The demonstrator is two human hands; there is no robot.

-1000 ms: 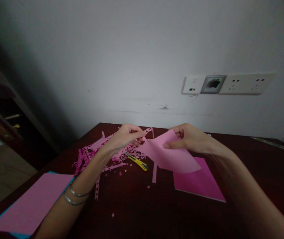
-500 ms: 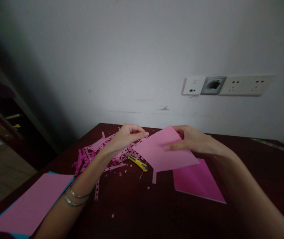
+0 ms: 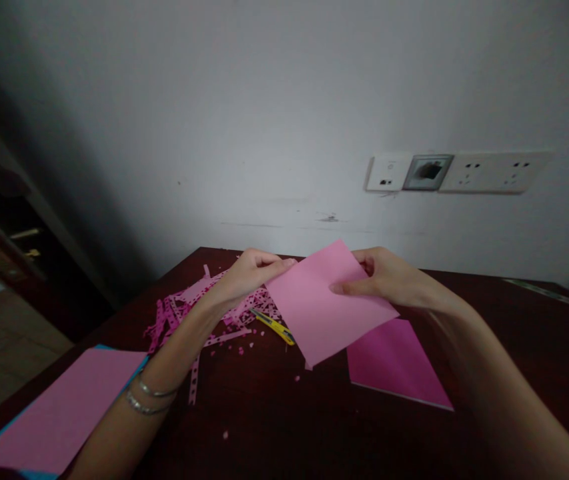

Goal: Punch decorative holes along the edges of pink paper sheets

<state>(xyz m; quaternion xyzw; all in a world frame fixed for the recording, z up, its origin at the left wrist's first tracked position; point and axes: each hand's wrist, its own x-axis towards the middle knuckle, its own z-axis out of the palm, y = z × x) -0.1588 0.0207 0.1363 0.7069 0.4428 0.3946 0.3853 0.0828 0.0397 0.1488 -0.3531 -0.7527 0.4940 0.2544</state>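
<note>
A light pink sheet of paper is held up, tilted, above the dark table. My right hand grips its right side, thumb on the front and fingers behind. My left hand is closed at the sheet's upper left edge, its thumb on the rim and its fingertips partly hidden. Beneath the sheet, a yellow utility knife lies partly covered. A stack of darker magenta paper rests below my right hand. Punched pink paper strips and small cut-out bits are heaped by my left forearm.
Light pink paper lies over blue sheets at the table's left front. The table meets a grey wall at its back edge. Sockets are set in the wall on the right.
The pink sheet has turned, its lower corner dropping over the knife and a loose strip. My left thumb now lies against the sheet's edge.
</note>
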